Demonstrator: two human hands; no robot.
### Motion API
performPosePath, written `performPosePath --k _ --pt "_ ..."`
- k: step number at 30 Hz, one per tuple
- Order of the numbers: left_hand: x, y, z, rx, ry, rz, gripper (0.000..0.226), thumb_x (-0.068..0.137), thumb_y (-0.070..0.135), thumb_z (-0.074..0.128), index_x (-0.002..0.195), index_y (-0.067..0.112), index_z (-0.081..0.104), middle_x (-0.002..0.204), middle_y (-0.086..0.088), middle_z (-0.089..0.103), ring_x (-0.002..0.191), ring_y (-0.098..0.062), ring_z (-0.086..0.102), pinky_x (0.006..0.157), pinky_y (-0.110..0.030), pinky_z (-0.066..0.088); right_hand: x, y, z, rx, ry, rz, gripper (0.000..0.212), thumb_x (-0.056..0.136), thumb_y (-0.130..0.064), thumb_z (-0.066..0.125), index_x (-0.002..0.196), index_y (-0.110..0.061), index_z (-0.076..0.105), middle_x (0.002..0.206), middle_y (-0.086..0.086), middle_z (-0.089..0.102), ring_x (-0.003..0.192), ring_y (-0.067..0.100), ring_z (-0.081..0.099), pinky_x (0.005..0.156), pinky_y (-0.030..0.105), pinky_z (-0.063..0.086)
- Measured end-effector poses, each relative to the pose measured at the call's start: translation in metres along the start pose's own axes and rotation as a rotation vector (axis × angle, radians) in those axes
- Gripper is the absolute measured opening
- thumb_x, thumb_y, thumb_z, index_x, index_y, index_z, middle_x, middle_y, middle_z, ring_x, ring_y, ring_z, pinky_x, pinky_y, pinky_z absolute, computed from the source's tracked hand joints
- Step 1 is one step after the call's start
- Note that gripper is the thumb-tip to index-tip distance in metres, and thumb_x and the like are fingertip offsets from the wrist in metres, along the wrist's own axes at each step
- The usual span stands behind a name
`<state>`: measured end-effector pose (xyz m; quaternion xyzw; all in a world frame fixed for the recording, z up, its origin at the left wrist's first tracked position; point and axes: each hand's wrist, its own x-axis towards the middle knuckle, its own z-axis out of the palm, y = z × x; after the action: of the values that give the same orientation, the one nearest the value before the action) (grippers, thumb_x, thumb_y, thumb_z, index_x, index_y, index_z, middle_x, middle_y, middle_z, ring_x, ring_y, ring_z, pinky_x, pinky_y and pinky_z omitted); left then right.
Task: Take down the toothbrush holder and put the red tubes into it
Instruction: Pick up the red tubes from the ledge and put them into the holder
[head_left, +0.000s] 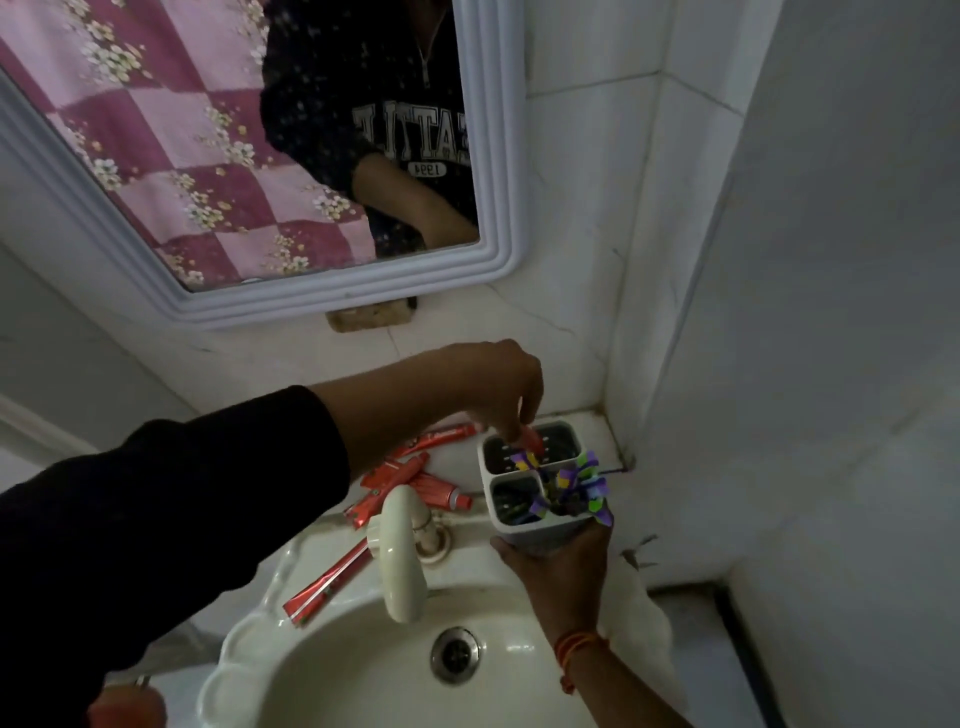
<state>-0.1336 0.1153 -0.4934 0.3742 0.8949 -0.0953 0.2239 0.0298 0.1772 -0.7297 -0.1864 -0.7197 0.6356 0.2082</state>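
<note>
Bathroom sink (291, 675) corner: holder (540, 488) upright by tap (402, 551), right hand (558, 558) clenched round its base to steady it. Left hand (498, 384) fingers pinch red tube (532, 439) into rear slot; more tubes (410, 478) left of tap.

Dim, flat indoor light, soft and slightly blurred throughout, with wide-angle bending at the edges.

Red tubes (415, 480), a white holder (540, 530) with purple trim, a cream sink (311, 670), and a pink-and-maroon checked floral curtain (171, 140).
</note>
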Motion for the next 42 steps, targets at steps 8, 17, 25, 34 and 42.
performPosePath --k 8,17,25,34,42 --pt "-0.006 0.023 0.011 -0.085 0.012 0.044 0.027 0.080 0.028 0.079 0.107 0.022 0.080 0.096 0.004 0.079 0.088 -0.011 0.072 0.070 -0.016 0.048 -0.026 0.002 0.002 -0.008 -0.006 0.002 0.124 0.045 -0.025 0.103 0.147 -0.016 0.034 0.142 0.003 0.050 0.124 0.001 0.053 0.093 -0.001 0.045" --pt "-0.014 0.035 0.049 -0.416 0.060 0.027 0.025 0.087 0.024 0.070 0.110 0.023 0.080 0.105 0.004 0.079 0.089 -0.010 0.070 0.069 -0.009 0.048 -0.046 0.005 0.001 -0.008 -0.039 0.008 0.128 0.047 -0.030 0.102 0.148 -0.032 0.024 0.146 -0.001 0.044 0.129 0.011 0.050 0.094 0.000 0.044" --pt "-0.033 -0.027 0.060 -0.340 0.135 -0.058 0.022 0.091 0.015 0.070 0.111 0.010 0.078 0.097 0.000 0.079 0.086 -0.015 0.076 0.091 -0.023 0.057 -0.044 -0.004 -0.006 0.052 -0.069 0.020 0.118 0.044 -0.025 0.105 0.142 -0.019 0.039 0.136 -0.005 0.057 0.124 -0.007 0.057 0.098 0.011 0.051" --pt "-0.001 -0.066 0.132 0.114 -0.126 0.003 0.044 0.074 0.035 0.080 0.115 0.024 0.069 0.111 0.001 0.070 0.102 -0.019 0.066 0.073 -0.027 0.043 -0.038 0.002 -0.003 0.057 -0.084 0.033 0.120 0.039 -0.016 0.105 0.141 -0.008 0.043 0.132 0.005 0.062 0.115 -0.019 0.057 0.088 0.001 0.049" --pt "0.008 -0.077 0.140 0.097 -0.055 -0.004 0.046 0.086 0.040 0.070 0.125 0.018 0.059 0.119 -0.006 0.065 0.108 -0.026 0.064 0.084 -0.034 0.052 -0.040 -0.001 0.001 0.046 -0.056 0.048 0.118 0.040 -0.016 0.105 0.141 -0.014 0.043 0.132 0.000 0.060 0.113 -0.023 0.055 0.086 -0.001 0.047"
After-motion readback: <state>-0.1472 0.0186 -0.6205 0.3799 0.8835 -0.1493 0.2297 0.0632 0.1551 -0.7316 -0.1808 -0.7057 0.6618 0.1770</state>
